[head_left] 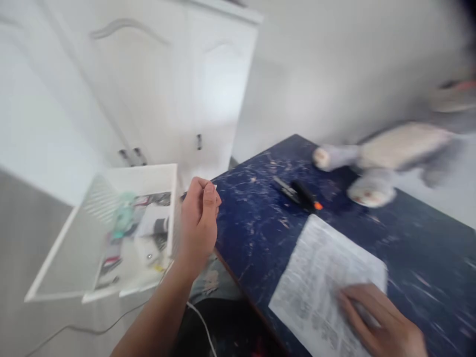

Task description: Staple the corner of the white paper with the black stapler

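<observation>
The printed sheet (320, 267) lies on the blue marbled table (241, 223), rightward of the left hand (200, 213), which clasps a small white item (215, 187), and partly beneath the nearer, loosely bent right hand (386, 320).

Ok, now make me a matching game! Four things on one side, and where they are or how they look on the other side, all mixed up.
1. Left hand
2. Right hand
3. Dark tool
4. Open white container

A. Lying on the blue table, with an orange tip
B. Filled with many small things
C. Curled up, a bit of something white showing
D. At the printed paper

Pairs: 1-C, 2-D, 3-A, 4-B
</observation>
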